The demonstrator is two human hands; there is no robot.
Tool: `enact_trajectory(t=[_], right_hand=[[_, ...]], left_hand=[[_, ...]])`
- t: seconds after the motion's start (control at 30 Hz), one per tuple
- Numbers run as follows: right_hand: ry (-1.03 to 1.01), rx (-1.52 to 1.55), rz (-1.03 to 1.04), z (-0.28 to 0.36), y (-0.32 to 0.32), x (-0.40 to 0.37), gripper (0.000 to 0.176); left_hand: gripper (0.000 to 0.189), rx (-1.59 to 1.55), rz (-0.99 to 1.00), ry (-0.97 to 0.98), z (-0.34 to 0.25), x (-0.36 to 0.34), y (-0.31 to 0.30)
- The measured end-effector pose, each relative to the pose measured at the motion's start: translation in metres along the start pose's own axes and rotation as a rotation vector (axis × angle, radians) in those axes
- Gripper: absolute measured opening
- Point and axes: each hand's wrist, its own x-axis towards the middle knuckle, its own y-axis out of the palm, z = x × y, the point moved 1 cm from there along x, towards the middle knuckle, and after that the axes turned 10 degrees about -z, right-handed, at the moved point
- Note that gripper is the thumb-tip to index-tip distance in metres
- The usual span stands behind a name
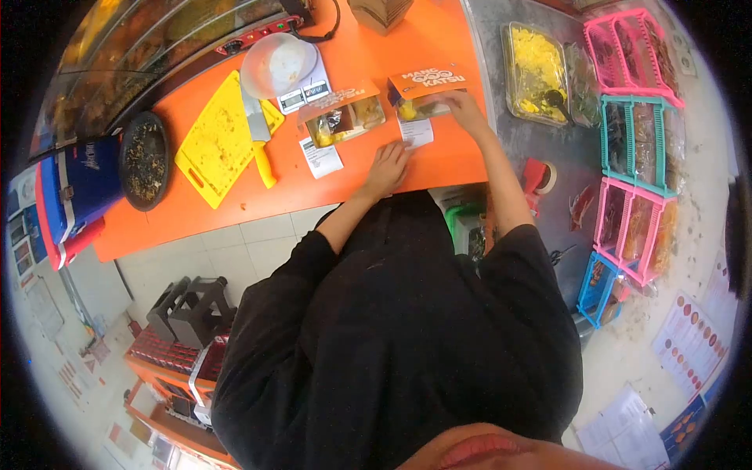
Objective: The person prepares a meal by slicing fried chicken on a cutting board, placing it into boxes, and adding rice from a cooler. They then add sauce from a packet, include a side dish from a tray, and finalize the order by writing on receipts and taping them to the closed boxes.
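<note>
- Head view: we've got two takeout boxes sitting side by side on the orange desk (446, 166). The one our hands are at is the right-hand Mang Katsu box (427, 88), windowed front facing us.
- Our right hand (468, 110) is at the right end of that box, fingers bent against its upper edge. Can't tell if we're actually pinching the cardboard or just touching it, since the fingertips are tough to make out.
- Our left hand (387, 168) isn't gripping anything, it's lying palm-down with loose fingers, right by the near edge of the right receipt (416, 133), which pokes out from under the box.
- Main spatial bit: the box's long axis runs mostly left to right across us, and it's just ahead of the left hand. The right hand is the nearer one, already touching it.
- Left of that is the other box (370, 113), with the left receipt (321, 159) poking out towards us.
- Further left we've got the kitchen scale (319, 88) with a plastic bowl (276, 66), plus a yellow-handled knife (265, 163) lying across the yellow cutting board (213, 141).
</note>
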Motion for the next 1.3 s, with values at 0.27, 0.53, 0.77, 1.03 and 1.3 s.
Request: enact_trajectory(t=[0.27,0.53,0.77,1.03,1.3], right_hand=[[-0.003,-0.368,-0.666,0.015,-0.013,-0.041,0.031],[0.132,-0.895,-0.487,-0.059,-0.02,-0.118,0.06],[0.296,-0.005,-0.164,-0.068,-0.024,-0.123,0.051],[0.316,1.243,-0.119,-0.052,0.086,-0.122,0.023],[0.137,0.18,-0.703,-0.061,0.108,-0.115,0.017]], left_hand=[[0.041,0.197,-0.114,0.004,0.016,-0.013,0.04],[0.041,0.195,-0.045,-0.062,0.015,-0.007,0.038],[0.034,0.264,0.011,-0.12,0.016,-0.007,0.04],[0.033,0.29,0.007,-0.143,0.014,-0.006,0.039],[0.036,0.286,0.005,-0.144,0.014,-0.005,0.039]])
